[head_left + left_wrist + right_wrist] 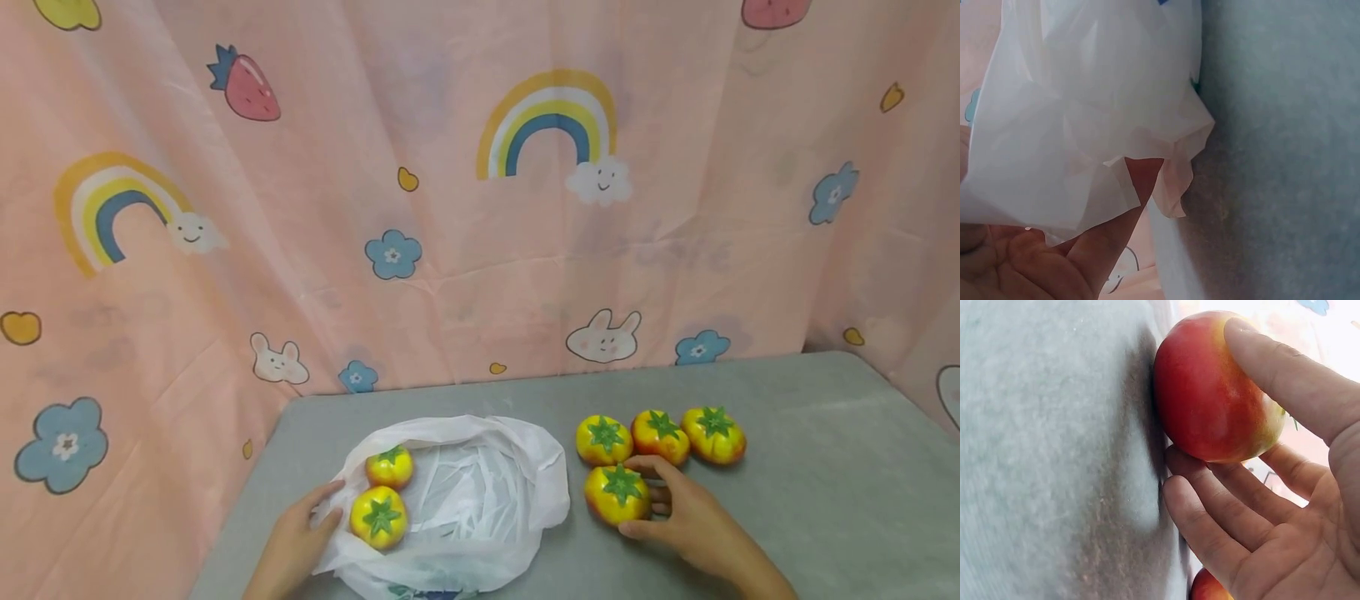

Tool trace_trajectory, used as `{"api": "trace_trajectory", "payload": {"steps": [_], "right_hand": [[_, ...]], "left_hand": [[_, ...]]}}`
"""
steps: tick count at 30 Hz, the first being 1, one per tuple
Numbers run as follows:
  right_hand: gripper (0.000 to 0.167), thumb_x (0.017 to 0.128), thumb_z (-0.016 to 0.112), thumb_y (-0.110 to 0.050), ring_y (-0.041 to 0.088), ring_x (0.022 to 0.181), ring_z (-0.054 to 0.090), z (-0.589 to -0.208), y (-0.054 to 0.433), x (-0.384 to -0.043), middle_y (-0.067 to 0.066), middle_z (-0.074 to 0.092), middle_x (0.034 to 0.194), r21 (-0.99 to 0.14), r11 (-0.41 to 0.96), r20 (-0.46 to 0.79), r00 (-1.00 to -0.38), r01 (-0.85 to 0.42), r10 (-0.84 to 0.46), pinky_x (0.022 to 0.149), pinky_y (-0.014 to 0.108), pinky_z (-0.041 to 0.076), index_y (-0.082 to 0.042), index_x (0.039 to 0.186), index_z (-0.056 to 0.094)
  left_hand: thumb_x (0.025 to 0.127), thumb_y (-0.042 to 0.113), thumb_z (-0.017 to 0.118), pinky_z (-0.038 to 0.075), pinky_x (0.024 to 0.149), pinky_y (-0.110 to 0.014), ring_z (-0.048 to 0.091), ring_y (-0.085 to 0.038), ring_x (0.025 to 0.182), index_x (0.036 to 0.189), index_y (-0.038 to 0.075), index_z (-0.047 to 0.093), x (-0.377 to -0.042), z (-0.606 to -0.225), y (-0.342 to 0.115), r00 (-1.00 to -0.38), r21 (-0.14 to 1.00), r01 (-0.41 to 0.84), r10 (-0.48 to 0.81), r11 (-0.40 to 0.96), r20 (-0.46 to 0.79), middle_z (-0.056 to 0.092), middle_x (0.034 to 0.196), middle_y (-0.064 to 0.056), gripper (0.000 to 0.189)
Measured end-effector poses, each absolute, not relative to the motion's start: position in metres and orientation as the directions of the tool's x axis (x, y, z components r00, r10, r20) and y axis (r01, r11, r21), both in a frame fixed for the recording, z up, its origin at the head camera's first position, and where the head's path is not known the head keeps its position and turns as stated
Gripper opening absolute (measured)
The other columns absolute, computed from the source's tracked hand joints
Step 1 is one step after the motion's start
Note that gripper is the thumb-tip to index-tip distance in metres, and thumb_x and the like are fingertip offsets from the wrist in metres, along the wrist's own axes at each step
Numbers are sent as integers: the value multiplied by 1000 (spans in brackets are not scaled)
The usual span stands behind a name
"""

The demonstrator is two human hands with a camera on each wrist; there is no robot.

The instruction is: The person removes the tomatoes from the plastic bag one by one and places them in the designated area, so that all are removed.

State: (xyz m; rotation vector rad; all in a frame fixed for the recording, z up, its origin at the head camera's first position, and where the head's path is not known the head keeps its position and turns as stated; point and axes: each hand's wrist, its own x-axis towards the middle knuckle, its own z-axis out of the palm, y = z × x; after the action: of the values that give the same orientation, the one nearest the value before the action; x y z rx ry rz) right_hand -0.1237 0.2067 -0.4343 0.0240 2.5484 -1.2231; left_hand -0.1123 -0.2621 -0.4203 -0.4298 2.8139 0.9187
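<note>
A white plastic bag lies on the table with its mouth spread wide. Inside it, along the left side, are two yellow-and-red tomatoes with green star-shaped tops, a rear tomato and a front tomato. My left hand holds the bag's left rim; in the left wrist view the white film covers part of the fingers. Right of the bag, my right hand grips another tomato between thumb and fingers. Its red underside shows close to the tabletop in the right wrist view.
Just behind the right hand, three more tomatoes stand in a row: a left one, a middle one and a right one. The grey table ends at a pink printed curtain at the back.
</note>
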Motion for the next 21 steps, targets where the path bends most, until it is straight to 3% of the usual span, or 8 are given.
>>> {"api": "trace_trajectory", "payload": {"steps": [21], "right_hand": [[98, 66, 86, -50, 35, 116, 64, -433, 211, -124, 27, 48, 145, -735, 653, -309, -948, 184, -81, 93, 49, 57, -5, 142, 42]], "left_hand": [[98, 23, 58, 36, 108, -69, 40, -53, 136, 143, 10, 53, -113, -421, -260, -936, 549, -347, -241, 761, -257, 44, 149, -29, 47]]}}
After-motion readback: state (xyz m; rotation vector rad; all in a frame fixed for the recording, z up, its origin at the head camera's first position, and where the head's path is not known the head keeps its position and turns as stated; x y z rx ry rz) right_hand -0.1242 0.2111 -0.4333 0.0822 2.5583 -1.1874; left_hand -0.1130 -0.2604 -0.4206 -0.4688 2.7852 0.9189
